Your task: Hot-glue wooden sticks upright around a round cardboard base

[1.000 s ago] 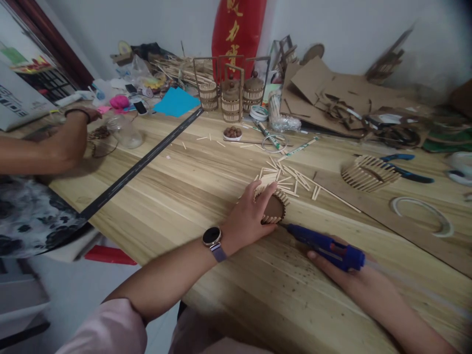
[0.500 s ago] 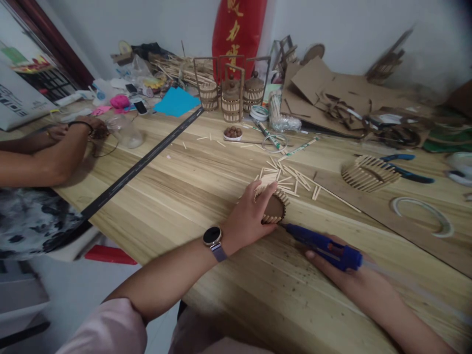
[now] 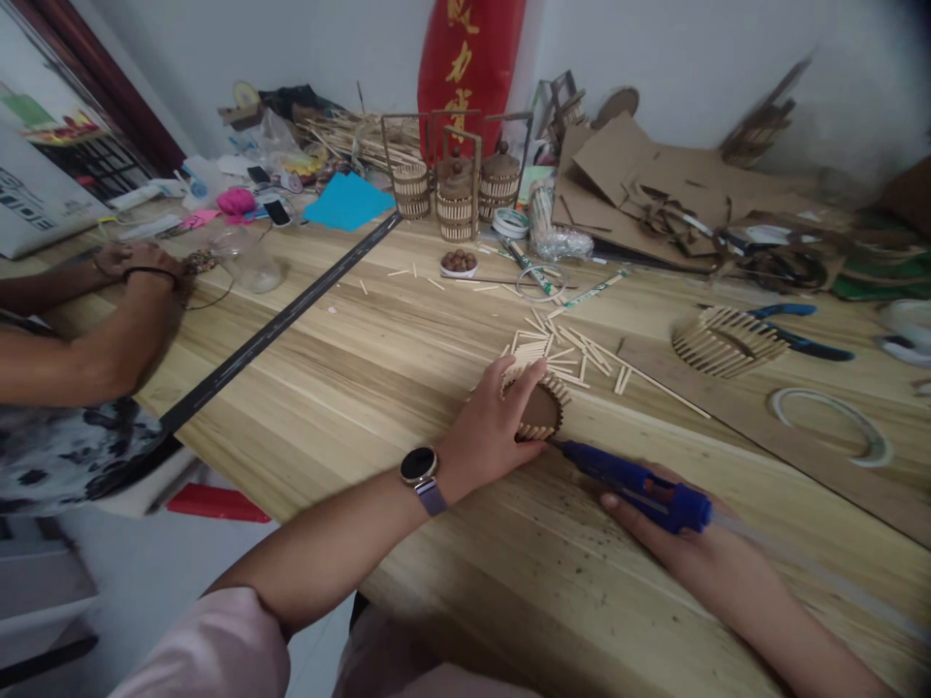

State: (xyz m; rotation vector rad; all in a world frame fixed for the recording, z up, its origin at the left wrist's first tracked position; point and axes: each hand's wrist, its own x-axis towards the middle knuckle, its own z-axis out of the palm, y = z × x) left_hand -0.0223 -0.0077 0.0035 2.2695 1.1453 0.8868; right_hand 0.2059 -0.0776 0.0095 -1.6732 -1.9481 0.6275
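My left hand [image 3: 495, 417] is closed around the near-left side of a small round basket base [image 3: 539, 411], a brown disc ringed with short wooden sticks. Part of the ring is hidden under my fingers. My right hand [image 3: 684, 543] grips a blue hot glue gun [image 3: 632, 485] with a clear glue stick trailing from its back. The gun's nozzle points left and touches, or nearly touches, the basket base's near edge. Just beyond my left hand lies a loose pile of short wooden sticks [image 3: 574, 349].
Small lidded baskets [image 3: 457, 208] stand at the back beside a bowl of brown beads [image 3: 459, 263]. Right lie a curved stick panel [image 3: 727, 343], blue-handled pliers [image 3: 815, 347], a cardboard strip [image 3: 756, 441] and a white ring [image 3: 836, 425]. A co-worker's arms [image 3: 94, 330] rest at left.
My hands, the basket base and the glue gun stay almost in place. At left, the co-worker's hands and forearm have shifted slightly.
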